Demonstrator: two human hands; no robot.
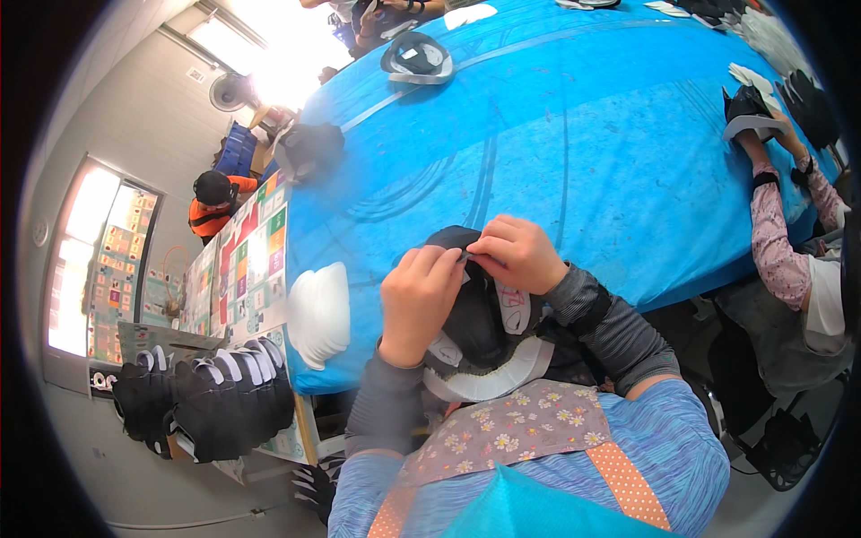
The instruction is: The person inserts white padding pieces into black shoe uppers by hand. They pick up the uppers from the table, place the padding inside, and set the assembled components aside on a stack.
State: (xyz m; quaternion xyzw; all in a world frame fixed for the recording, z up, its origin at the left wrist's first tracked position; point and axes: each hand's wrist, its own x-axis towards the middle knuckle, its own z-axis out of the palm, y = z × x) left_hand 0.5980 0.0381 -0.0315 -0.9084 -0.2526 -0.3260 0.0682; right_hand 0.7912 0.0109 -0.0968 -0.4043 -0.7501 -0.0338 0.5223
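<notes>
At the near edge of the table I hold a black fabric piece point(475, 323), cap-like in shape, with a white curved band point(489, 384) along its near side. White inner patches with handwritten marks show on it. My left hand point(417, 294) is closed in a pinch on its far edge. Right beside it, my right hand point(517, 255) pinches the same edge, and the fingertips of both hands nearly meet. Something small and greyish shows between them, too small to name. A stack of white curved pieces point(319, 314) lies to the left of my left hand.
Blue sheeting covers the table point(538, 152). Another black piece with a grey band point(418, 59) lies at the far side, and a blurred dark piece point(309, 151) at the left edge. Black pieces with white strips point(229, 394) are stacked at lower left. A co-worker's hands point(762, 143) work at right.
</notes>
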